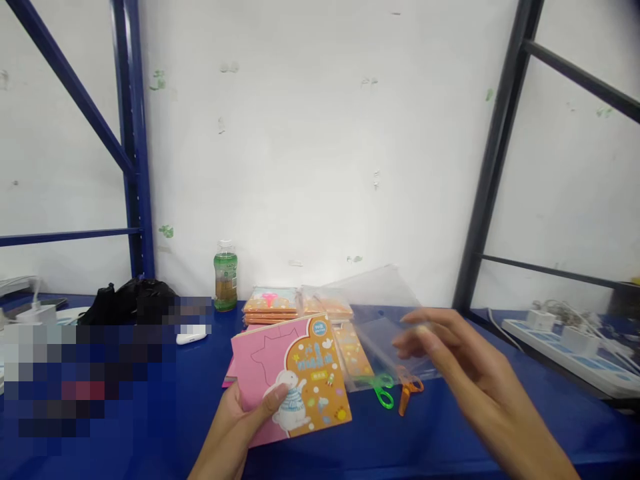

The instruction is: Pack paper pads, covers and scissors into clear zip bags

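Observation:
My left hand point(250, 417) grips a thin booklet point(295, 387), its thumb on the front. The cover is pink and orange, with a white bear in a striped sweater and an outlined shape. At the right, my right hand point(450, 353) has its fingers bent toward the thumb at a clear plastic bag point(387, 313), which it appears to pinch. The bag rises in front of the wall and overlaps an orange booklet point(356, 353). Below it lie green scissors point(384, 392) and orange scissors point(407, 392). Behind the held booklet, wrapped orange packs point(270, 301) are stacked.
A green-labelled bottle point(225, 277) stands near the white wall. Left of it are a white object point(191, 335) and a black plastic bag point(135, 297). A power strip point(565, 353) with plugs and cables sits at the right of the blue table point(165, 427). Metal posts rise on both sides.

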The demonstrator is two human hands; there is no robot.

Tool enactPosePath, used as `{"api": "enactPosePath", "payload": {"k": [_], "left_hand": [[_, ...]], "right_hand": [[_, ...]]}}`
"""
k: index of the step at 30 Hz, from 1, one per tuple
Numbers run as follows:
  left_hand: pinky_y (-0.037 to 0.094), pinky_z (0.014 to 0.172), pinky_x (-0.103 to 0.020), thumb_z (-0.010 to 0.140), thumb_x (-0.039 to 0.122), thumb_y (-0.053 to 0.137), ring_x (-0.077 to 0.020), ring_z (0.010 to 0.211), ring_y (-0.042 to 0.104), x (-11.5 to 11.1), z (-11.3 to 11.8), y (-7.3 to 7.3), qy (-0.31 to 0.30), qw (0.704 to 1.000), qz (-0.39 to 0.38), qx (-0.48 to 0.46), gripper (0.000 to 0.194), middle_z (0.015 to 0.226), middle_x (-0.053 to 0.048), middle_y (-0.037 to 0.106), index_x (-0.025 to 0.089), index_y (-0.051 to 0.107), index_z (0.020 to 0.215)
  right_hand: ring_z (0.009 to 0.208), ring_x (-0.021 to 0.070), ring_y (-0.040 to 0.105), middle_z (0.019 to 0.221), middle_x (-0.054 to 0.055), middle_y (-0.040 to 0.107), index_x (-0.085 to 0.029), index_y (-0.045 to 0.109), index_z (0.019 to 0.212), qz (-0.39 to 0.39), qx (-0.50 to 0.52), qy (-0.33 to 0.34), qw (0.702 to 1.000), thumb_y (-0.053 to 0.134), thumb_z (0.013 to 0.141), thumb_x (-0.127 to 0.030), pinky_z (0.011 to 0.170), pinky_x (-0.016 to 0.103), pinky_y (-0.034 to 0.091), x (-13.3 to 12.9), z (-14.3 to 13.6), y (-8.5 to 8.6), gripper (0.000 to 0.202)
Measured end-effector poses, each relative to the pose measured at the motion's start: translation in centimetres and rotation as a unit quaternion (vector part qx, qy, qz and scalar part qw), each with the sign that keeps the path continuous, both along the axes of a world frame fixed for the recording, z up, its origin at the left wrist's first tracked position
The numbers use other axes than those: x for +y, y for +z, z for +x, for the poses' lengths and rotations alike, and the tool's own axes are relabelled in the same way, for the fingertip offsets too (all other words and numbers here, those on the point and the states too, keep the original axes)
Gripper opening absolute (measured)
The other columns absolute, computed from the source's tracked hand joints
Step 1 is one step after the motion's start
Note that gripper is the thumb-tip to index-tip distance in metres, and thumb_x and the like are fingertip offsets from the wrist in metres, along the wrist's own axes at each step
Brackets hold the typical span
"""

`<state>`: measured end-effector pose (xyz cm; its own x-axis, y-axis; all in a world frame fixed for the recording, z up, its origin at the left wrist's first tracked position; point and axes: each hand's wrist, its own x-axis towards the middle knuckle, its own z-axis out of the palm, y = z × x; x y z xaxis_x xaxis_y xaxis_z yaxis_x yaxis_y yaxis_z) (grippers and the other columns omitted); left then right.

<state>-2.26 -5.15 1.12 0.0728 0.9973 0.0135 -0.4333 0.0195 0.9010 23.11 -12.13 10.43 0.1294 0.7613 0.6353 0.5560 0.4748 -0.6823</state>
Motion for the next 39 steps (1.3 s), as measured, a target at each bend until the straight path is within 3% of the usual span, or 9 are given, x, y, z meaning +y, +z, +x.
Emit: {"api": "enactPosePath", "payload": {"k": [4,7,12,19,25,31,39], "left_hand": [[0.068,0.082,-0.044,0.062,0.037,0.097,-0.0386,0.098,0.08,0.1,-0.2,0.1,0.01,1.0,-0.01,-0.015,0.074,0.108,-0.015,0.084,0.013,0.069,0.126],[0.066,0.089,-0.048,0.061,0.034,0.098,-0.0386,0.1,0.079,0.1,-0.3,0.3,0.015,0.999,-0.025,-0.028,0.081,0.109,-0.015,0.083,0.012,0.065,0.132],[0.064,0.094,-0.049,0.063,0.032,0.097,-0.0382,0.102,0.078,0.1,-0.4,0.4,0.008,0.999,-0.033,-0.036,0.081,0.11,-0.016,0.083,0.012,0.063,0.134],[0.065,0.092,-0.049,0.062,0.031,0.098,-0.0387,0.1,0.079,0.1,-0.3,0.3,0.013,0.999,-0.027,-0.032,0.081,0.108,-0.015,0.084,0.012,0.064,0.132],[0.064,0.094,-0.05,0.066,0.033,0.095,-0.0387,0.105,0.077,-0.2,-0.5,0.2,0.0,0.999,-0.013,-0.043,0.085,0.114,-0.015,0.082,0.014,0.058,0.141],[0.062,0.099,-0.046,0.077,0.03,0.089,-0.0351,0.12,0.071,0.3,-1.1,-0.4,-0.023,0.999,-0.01,-0.048,0.096,0.131,-0.014,0.075,0.02,0.036,0.156],[0.063,0.095,-0.046,0.074,0.035,0.09,-0.0363,0.113,0.075,0.3,-1.1,-0.7,-0.007,0.999,0.008,-0.035,0.088,0.123,-0.015,0.079,0.016,0.047,0.148]], "right_hand": [[0.088,0.0163,0.073,0.088,-0.001,0.075,-0.031,0.067,0.107,-0.008,0.021,0.007,1.0,0.052,0.102,-0.049,0.082,0.021,0.059,-0.4,0.5,0.4,0.024],[0.089,0.0166,0.073,0.089,0.0,0.076,-0.032,0.068,0.107,-0.007,-0.009,0.039,0.999,0.052,0.102,-0.05,0.077,0.018,0.059,-0.1,1.2,0.3,0.025],[0.099,0.0154,0.068,0.096,-0.002,0.073,-0.035,0.067,0.109,-0.008,-0.034,0.05,0.998,0.048,0.105,-0.048,0.085,0.016,0.055,0.2,2.0,0.0,0.023],[0.105,0.0175,0.067,0.102,-0.001,0.071,-0.033,0.068,0.103,-0.031,-0.07,0.053,0.996,0.046,0.105,-0.049,0.09,0.018,0.053,-0.2,2.2,0.2,0.027],[0.088,0.0198,0.071,0.09,0.001,0.072,-0.03,0.064,0.113,-0.071,-0.037,0.022,0.997,0.044,0.103,-0.058,0.078,0.026,0.057,1.0,2.1,-0.1,0.036],[0.066,0.0188,0.068,0.079,-0.001,0.068,-0.028,0.058,0.126,-0.154,0.013,0.083,0.984,0.042,0.101,-0.063,0.071,0.032,0.062,1.4,2.2,-0.7,0.045],[0.072,0.0197,0.07,0.083,0.001,0.07,-0.028,0.06,0.123,-0.205,-0.08,0.108,0.97,0.039,0.103,-0.06,0.068,0.032,0.062,2.5,1.8,-1.6,0.042]]}}
